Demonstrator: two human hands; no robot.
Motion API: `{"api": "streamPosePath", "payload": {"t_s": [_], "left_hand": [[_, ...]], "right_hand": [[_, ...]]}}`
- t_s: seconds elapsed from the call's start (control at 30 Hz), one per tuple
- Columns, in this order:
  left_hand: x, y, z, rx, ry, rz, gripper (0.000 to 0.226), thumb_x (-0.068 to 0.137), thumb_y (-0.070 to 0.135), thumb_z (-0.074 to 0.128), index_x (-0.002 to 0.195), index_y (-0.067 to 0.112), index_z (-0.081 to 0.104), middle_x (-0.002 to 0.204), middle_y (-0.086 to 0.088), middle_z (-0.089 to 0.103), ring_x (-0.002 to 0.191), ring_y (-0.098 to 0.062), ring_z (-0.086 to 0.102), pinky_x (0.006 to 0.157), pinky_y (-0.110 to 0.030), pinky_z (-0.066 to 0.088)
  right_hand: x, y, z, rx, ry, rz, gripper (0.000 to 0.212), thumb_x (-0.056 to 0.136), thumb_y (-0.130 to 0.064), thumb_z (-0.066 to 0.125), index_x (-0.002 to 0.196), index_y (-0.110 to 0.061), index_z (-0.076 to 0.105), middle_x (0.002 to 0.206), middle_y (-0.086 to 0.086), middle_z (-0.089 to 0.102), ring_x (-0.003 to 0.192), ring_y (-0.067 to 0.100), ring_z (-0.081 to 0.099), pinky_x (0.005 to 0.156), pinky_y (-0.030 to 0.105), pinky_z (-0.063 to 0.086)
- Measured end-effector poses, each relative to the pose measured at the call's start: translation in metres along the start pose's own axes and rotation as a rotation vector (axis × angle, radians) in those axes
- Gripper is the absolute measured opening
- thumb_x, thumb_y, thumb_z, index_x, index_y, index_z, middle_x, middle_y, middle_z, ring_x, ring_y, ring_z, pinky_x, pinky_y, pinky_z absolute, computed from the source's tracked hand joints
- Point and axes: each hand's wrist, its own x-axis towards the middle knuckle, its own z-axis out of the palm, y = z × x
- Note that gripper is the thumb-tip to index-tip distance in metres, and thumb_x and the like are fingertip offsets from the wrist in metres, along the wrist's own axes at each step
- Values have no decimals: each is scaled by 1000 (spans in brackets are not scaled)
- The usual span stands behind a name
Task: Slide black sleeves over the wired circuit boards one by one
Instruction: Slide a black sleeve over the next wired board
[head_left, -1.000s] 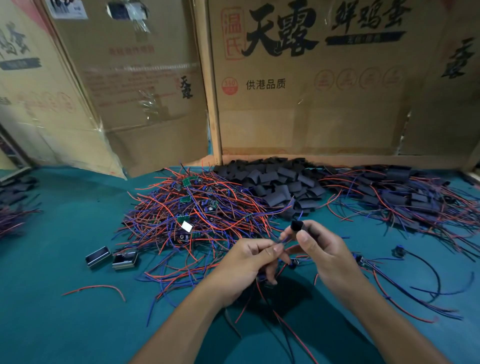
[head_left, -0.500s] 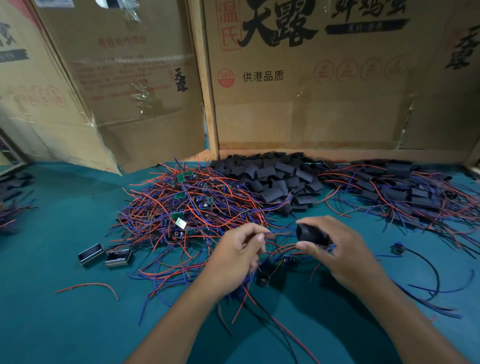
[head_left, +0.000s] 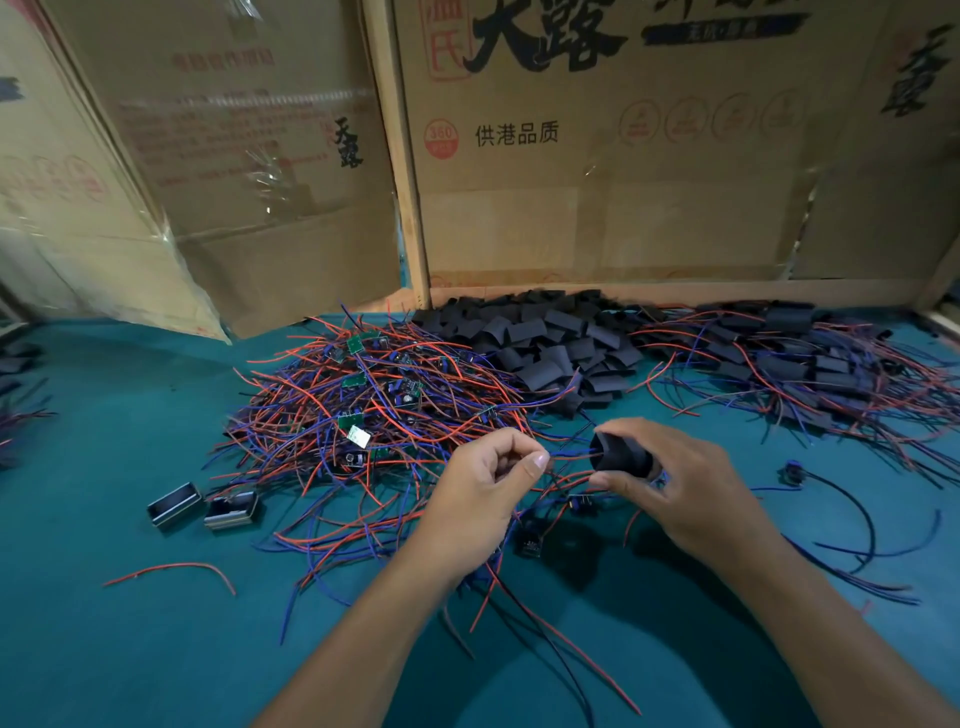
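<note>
My right hand (head_left: 685, 493) grips a black sleeve (head_left: 621, 457) between thumb and fingers, its open mouth facing left. My left hand (head_left: 483, 493) pinches red and blue wires (head_left: 569, 457) that run into the sleeve's mouth. The board on those wires is hidden. Behind my hands lies a tangled heap of wired circuit boards (head_left: 374, 405) with green boards showing. A pile of loose black sleeves (head_left: 540, 343) sits at the back centre. To the right lies a heap of sleeved boards (head_left: 800, 364) with trailing wires.
Two small metal housings (head_left: 202, 506) lie on the teal tabletop (head_left: 130, 649) at the left. A loose red wire (head_left: 171, 569) lies in front of them. Cardboard boxes (head_left: 597, 156) wall off the back. A black-wired part (head_left: 792, 473) rests at the right.
My hands have drawn apart. The sleeve, earlier a small piece at my right fingertips, is now held wide with its mouth turned toward the wires in my left hand.
</note>
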Motion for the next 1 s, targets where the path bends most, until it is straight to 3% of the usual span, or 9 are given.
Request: {"api": "streamPosePath", "payload": {"t_s": [0.23,0.37,0.47,0.67,0.83,0.93,1.0], "left_hand": [[-1,-2,5,85,-29,-6,15,97,6,59,82,5,62,69,12,53,64,-2,43,60,-17,34],[-2,-4,7,146,-45,-40,18,95,14,59,77,10,61,60,15,47,57,-1,38,55,-19,31],[-2,-5,6,150,-25,-103,23,97,10,54,74,16,59,49,14,42,45,-1,32,47,-17,26],[-4,1,9,-177,42,-296,18,99,4,37,89,16,46,61,1,36,43,-6,30,40,-17,24],[-6,-6,6,16,48,-214,17,105,31,37,90,23,40,63,11,38,47,-6,32,48,-20,29],[-5,-12,8,106,55,-159,24,97,53,37,91,30,41,60,14,40,49,-4,36,53,-29,29],[-3,-16,9,93,68,-145,26,93,59,37,92,33,43,68,13,44,53,-6,38,55,-31,29]], "right_hand": [[1,-12,4,-168,-84,-65,52,81,-76,43,115,-38,54,101,-11,67,91,13,60,74,37,52],[5,-20,11,-261,-237,-122,46,84,-64,52,112,-28,61,97,-9,67,91,18,61,79,38,44],[6,-25,12,-328,-247,-161,46,84,-65,47,106,-27,63,100,-11,65,96,17,58,84,38,40],[11,-31,14,-336,-282,-237,44,86,-53,61,109,-16,65,100,0,63,94,24,57,83,36,45],[9,-41,27,-300,-333,-219,35,92,-40,58,116,-15,56,107,1,59,102,22,55,85,31,40],[11,-42,31,-301,-370,-131,36,97,-44,45,126,-21,45,120,-2,54,112,18,51,87,31,39],[10,-42,30,-323,-371,-100,35,98,-47,41,122,-22,44,119,-3,57,109,20,54,83,35,41]]}}
